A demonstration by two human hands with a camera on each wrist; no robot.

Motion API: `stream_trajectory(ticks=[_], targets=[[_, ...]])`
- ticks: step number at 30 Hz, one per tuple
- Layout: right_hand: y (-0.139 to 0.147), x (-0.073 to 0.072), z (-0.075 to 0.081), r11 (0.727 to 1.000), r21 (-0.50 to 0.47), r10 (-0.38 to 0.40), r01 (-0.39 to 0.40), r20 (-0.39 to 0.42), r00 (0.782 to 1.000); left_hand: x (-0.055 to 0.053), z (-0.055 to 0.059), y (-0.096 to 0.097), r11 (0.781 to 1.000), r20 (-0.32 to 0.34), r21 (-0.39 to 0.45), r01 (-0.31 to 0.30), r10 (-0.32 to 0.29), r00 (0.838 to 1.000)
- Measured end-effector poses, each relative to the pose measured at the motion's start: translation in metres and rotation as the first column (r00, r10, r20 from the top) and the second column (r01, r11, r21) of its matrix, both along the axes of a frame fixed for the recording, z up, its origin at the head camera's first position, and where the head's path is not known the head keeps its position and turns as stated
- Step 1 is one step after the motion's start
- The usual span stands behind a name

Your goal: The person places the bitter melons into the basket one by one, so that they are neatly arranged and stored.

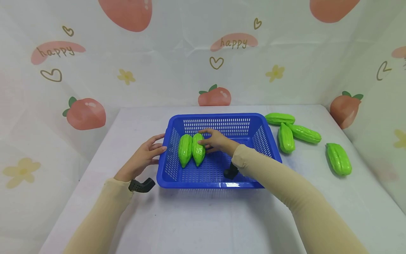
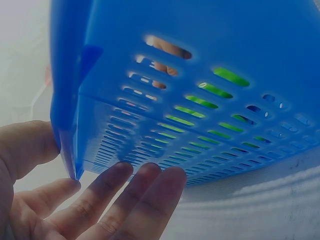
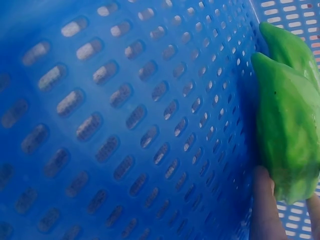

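Two bright green, ridged bitter melons lie side by side in the left part of a blue plastic basket [image 1: 215, 185]. My right hand [image 1: 217, 141] reaches into the basket and grips the right-hand bitter melon [image 1: 198, 155] at its far end and side; in the right wrist view, fingertips [image 3: 265, 205] touch that melon. The left-hand bitter melon [image 1: 185, 150] lies against it, untouched. Outside the basket, my left hand [image 1: 144, 157] touches the left rim with spread fingers. The left wrist view shows its fingers [image 2: 155, 200] extended beside the slotted outer wall.
On the white table [image 1: 209, 218], right of the basket, several more bitter melons lie: a cluster including one at the back [image 1: 280, 118], one pointing toward me [image 1: 286, 138], one slanting right [image 1: 303, 133], and a separate one [image 1: 338, 159]. A printed cloth [image 1: 177, 70] hangs behind.
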State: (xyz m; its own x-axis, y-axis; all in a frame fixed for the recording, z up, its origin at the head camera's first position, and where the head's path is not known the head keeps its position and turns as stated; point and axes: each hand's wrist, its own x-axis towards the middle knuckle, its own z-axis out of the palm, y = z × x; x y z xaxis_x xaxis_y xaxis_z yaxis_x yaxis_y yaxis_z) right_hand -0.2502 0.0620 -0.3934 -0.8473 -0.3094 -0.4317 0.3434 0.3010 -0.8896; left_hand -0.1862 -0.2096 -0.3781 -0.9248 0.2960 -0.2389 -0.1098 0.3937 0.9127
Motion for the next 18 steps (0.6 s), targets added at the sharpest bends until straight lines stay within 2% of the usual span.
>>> stream_trajectory(ticks=[9,18], targets=[[0.0009,-0.001,-0.0016,0.999,0.043,0.021,-0.02,-0.014,1.0,0.0008,0.0001,-0.0003,1.0,0.002,0.001,0.0,0.0,1.0],[0.0023,-0.0024,-0.0019,0.999,0.034,0.019,-0.019,-0.003,1.0,0.001,0.0006,0.0006,1.0,-0.004,0.003,-0.004,0.004,1.0]])
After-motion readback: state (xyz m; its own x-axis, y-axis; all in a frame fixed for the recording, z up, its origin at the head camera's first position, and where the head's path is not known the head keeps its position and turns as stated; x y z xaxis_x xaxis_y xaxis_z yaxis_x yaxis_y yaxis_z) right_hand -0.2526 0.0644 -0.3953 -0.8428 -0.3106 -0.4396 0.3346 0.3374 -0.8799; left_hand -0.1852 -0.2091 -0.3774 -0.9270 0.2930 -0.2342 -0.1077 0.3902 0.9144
